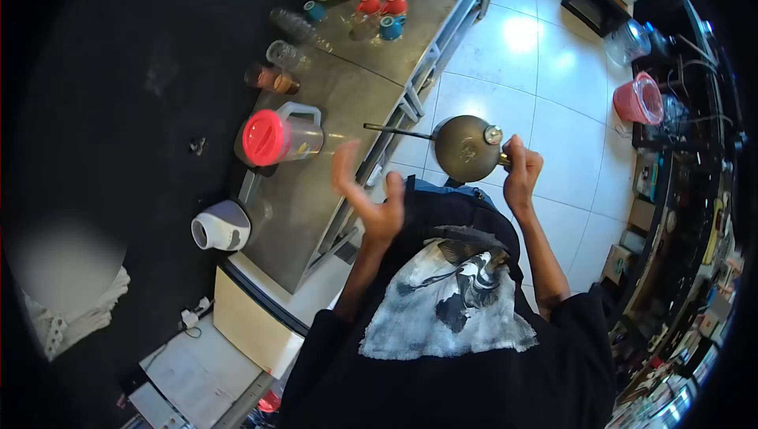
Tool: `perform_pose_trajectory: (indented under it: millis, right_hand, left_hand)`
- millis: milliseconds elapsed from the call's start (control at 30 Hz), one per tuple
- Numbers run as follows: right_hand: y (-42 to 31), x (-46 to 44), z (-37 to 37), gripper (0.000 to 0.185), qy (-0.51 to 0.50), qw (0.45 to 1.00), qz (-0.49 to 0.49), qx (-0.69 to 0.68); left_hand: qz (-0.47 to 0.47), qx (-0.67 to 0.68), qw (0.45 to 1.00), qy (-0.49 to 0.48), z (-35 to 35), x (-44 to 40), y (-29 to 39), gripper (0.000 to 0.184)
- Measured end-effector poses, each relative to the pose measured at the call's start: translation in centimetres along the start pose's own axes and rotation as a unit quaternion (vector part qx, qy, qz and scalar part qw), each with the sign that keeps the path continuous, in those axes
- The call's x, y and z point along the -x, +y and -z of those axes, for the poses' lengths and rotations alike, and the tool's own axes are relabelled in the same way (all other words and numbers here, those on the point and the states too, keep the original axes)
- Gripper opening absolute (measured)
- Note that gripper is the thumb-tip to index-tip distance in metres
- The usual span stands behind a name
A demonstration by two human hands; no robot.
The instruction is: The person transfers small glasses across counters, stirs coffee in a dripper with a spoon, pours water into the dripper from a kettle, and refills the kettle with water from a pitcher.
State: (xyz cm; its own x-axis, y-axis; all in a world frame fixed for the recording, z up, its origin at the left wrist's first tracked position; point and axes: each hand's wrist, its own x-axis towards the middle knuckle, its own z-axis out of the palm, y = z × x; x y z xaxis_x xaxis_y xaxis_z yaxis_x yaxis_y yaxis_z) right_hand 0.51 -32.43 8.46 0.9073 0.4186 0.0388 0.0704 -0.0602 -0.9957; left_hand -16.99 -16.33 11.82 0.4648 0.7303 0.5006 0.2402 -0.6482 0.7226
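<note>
My right hand (522, 174) is wrapped round the handle of a dark, round kettle (467, 149). The kettle has a small knobbed lid, and its long thin spout points left towards the counter. Slightly blurred, my left hand (369, 196) is raised near the counter's edge, with fingers and thumb spread and nothing in it. To its left, on the metal counter (347, 85), stands a clear pitcher (304, 138) with a pink lid and a grey handle.
Red cups (394, 4), a blue cup (391, 28), and several glasses and jars stand farther along the counter. A white and grey container (222, 226) is at its near end. Right of the tiled floor (493, 89), a pink bucket (638, 99) sits by crowded shelves.
</note>
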Motion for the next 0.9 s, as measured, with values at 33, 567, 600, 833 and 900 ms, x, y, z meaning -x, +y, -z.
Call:
perform_pose_trajectory:
  millis: [33,567,600,833,900]
  right_hand:
    - [-0.1,-0.2,0.8,0.049,0.019,1.000,0.005,0.011]
    - [-4.0,3.6,-4.3,0.047,0.241,0.970,-0.022,-0.002]
    - [-4.5,2.8,-4.8,0.047,0.237,0.971,-0.020,0.003]
    - [-2.7,6.3,-9.8,0.041,0.257,0.965,-0.029,-0.042]
    - [-3.3,5.6,-10.6,0.040,0.251,0.966,-0.031,-0.049]
  left_hand:
    - [0.051,0.012,0.996,0.075,-0.1,0.2,-2.1,0.079]
    - [0.283,-0.108,0.926,0.227,11.6,-1.7,-29.5,0.097]
    - [0.297,-0.079,0.926,0.217,11.4,-2.3,-29.3,0.095]
    - [0.260,0.003,0.953,0.158,16.8,-2.2,-37.2,0.086]
    - [0.268,0.051,0.953,0.131,18.1,-3.1,-38.2,0.086]
